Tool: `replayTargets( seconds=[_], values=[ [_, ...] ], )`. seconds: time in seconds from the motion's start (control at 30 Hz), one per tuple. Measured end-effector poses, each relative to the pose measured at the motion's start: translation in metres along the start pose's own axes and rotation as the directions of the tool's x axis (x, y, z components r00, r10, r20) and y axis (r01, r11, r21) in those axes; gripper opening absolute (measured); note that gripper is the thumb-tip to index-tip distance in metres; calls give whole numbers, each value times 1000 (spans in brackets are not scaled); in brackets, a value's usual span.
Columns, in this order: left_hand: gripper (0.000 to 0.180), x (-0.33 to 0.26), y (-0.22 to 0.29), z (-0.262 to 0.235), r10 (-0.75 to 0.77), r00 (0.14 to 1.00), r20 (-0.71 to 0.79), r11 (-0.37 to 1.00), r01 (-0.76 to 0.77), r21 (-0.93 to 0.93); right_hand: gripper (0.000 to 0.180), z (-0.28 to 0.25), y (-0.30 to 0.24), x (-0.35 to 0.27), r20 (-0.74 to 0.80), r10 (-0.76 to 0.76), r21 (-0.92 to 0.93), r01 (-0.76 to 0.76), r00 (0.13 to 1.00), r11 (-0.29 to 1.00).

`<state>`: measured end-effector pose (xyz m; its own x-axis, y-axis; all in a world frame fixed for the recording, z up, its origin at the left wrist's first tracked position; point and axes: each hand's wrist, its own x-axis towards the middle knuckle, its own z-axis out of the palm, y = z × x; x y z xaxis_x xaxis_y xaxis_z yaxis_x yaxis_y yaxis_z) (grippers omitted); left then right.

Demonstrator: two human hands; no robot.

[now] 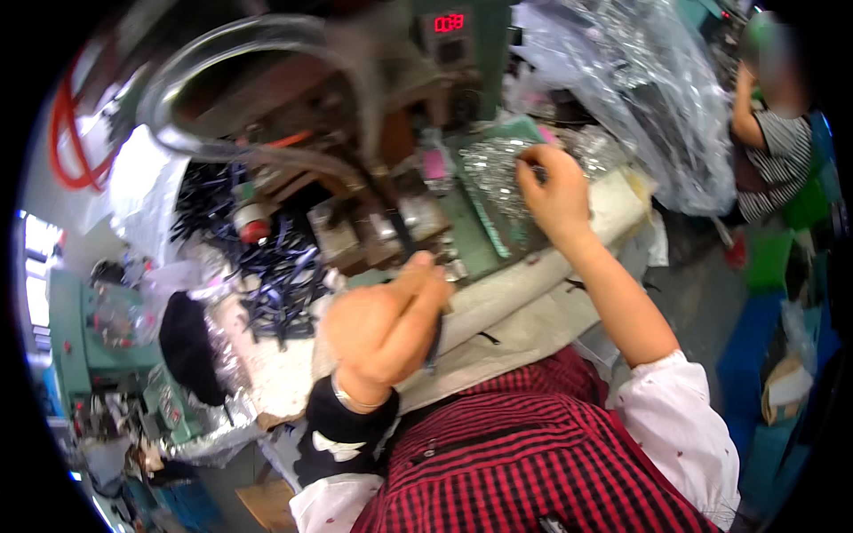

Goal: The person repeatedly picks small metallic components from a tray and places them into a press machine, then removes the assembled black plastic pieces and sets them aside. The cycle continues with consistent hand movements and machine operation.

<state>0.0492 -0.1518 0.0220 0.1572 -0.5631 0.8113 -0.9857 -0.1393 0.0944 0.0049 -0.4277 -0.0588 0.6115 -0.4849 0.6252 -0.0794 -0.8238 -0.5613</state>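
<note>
My left hand (386, 329) is closed around a dark narrow strip (402, 233), which runs up from the fingertips to the small metal block of the machine (422, 218). A dark end of it shows below the fingers. To the right, my right hand (560, 194) has its thumb and fingers pinched together at a heap of small shiny metal pieces (493, 173). Whatever those fingertips hold is too small to make out. The metal pieces lie on a green tray (475, 218).
Left of the machine lies a pile of dark strips (280, 280). A clear hose (249, 35) loops above it. Pale cloth (506, 306) covers the near edge. Plastic sheeting (640, 98) stands at the back right; beyond it sits another person (773, 151).
</note>
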Motion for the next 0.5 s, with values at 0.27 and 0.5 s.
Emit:
replayTargets(
  seconds=[0.27, 0.5],
  values=[
    [19, -31, 24, -63, -366, 913, -180, 887, 401, 231, 11, -4, -24, -6, 62, 309, 335, -312, 949, 889],
    [16, -82, -102, -70, -601, 799, -21, 624, 485, 613, 13, -1, -44, -1, 100, 182, 312, -205, 978, 928]
  ],
)
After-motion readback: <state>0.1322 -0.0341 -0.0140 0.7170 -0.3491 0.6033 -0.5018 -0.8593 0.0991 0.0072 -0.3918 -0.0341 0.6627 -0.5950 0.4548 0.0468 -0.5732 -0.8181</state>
